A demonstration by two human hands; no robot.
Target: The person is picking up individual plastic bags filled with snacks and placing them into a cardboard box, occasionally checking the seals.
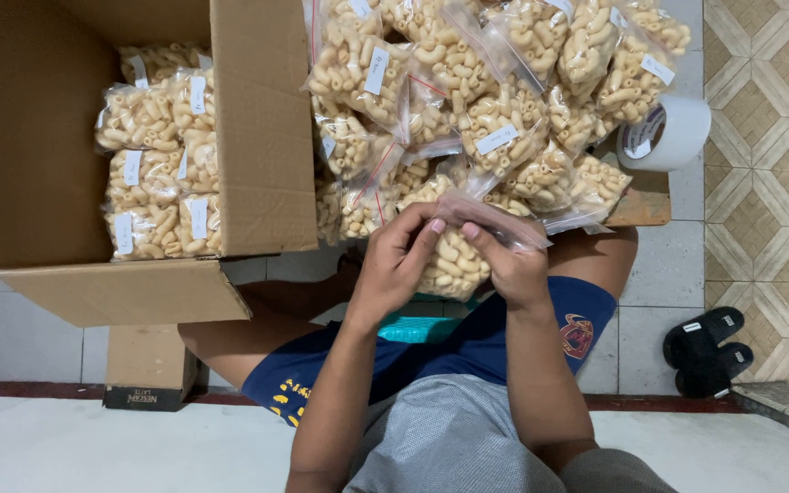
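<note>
your left hand [394, 265] and right hand [509, 265] both pinch the top edge of a clear bag of macaroni snacks [457, 260], fingers closed on its plastic, held above your lap. just beyond lies a pile of filled bags [495, 100]; left, a cardboard box [38, 137] holds more; a tape roll [668, 132] sits far right.

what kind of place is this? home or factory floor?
Most likely a home or small informal packing spot, not a factory. The person sits on a tiled floor, both hands on a clear snack bag, beside a cardboard box of filled bags. A tape roll and black slippers lie nearby.
</note>
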